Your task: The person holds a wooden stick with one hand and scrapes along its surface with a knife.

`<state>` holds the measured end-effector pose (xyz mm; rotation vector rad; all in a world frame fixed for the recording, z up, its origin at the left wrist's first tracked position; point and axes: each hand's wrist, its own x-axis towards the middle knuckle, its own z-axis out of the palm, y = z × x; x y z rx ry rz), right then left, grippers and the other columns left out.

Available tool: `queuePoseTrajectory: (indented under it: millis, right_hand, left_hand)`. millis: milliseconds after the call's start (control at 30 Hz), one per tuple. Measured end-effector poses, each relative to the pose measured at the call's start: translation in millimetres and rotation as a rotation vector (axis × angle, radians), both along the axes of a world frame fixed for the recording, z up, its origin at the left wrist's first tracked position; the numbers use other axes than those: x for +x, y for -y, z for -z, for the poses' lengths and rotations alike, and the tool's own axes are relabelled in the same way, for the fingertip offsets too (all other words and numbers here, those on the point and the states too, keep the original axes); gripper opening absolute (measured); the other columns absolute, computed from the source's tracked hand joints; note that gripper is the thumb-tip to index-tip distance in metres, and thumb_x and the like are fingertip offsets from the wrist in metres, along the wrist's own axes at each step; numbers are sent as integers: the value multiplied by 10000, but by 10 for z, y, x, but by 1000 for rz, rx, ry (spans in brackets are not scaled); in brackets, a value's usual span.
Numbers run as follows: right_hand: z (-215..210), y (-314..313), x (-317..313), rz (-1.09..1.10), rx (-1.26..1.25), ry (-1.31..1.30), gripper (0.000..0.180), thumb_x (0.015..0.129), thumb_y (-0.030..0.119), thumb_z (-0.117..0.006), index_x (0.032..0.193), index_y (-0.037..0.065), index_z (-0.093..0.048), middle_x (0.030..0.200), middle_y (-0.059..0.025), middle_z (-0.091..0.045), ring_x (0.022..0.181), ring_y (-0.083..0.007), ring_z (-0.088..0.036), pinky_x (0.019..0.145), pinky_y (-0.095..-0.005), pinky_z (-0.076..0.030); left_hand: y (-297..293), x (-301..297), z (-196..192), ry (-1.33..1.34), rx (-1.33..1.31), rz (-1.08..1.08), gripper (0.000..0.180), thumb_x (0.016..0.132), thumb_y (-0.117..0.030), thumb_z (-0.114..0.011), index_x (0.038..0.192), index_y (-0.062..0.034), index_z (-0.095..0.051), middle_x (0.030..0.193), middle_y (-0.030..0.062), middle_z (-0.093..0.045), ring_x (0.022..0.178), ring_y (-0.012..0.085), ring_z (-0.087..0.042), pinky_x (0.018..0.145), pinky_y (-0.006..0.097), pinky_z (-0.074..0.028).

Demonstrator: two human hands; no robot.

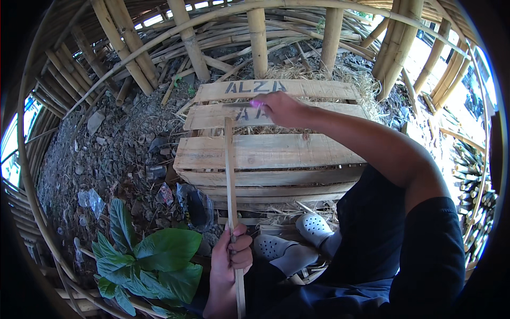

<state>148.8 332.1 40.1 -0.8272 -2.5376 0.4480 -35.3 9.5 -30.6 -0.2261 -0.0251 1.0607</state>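
My left hand [231, 256] is wrapped round a long, thin bamboo strip [230, 175]. The strip runs upright from my lap, and its far end overlaps the top of a pale slatted wooden crate [265, 151]. Above the crate, my right hand [284, 110] is closed on the pink-purple handle of a knife [239, 105]. Its blade points left, just beyond the strip's far end and apart from it. The fingers of my right hand are partly hidden by the back of the hand.
A leafy green plant [167, 252] grows at the near left. Stony soil with plastic litter [91, 202] lies left of the crate. Bamboo posts [258, 42] and a curved bamboo rail surround the place. Cut bamboo pieces [478, 191] are stacked at the right. My white clogs [313, 228] stand by the crate.
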Motion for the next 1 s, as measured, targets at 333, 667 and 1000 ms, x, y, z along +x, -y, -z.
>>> queuePoseTrajectory:
  millis: [333,667,1000]
  right_hand:
    - [-53,-200,144,255,0,140,202,935,141,-492,980,-39,-572,863,-265,-623,798,-423,-625,704,-494,-478]
    - [-138,-244,373,304,-29,396,270,967,225,-510,982,-43,-543,829,-244,-612,786,-364,-625,708,-454,-465]
    - [-675,1377,177,-224,133,110,174,835,40,-567,963,-61,-506,838,-208,-603,806,-362,-623,745,-433,-474]
  left_hand:
    - [-9,-19,29,5,39,20,234,1023,-329,-350,952,-116,-416,634,-57,-300,421,12,-193,330,176,-157]
    - [-57,-10,46,31,21,30,238,1023,-342,-361,956,-122,-421,641,-54,-308,429,19,-200,339,181,-155]
    - [1,72,-63,164,-18,43,219,1024,-292,-356,972,-88,-418,641,-41,-308,416,17,-214,312,169,-188]
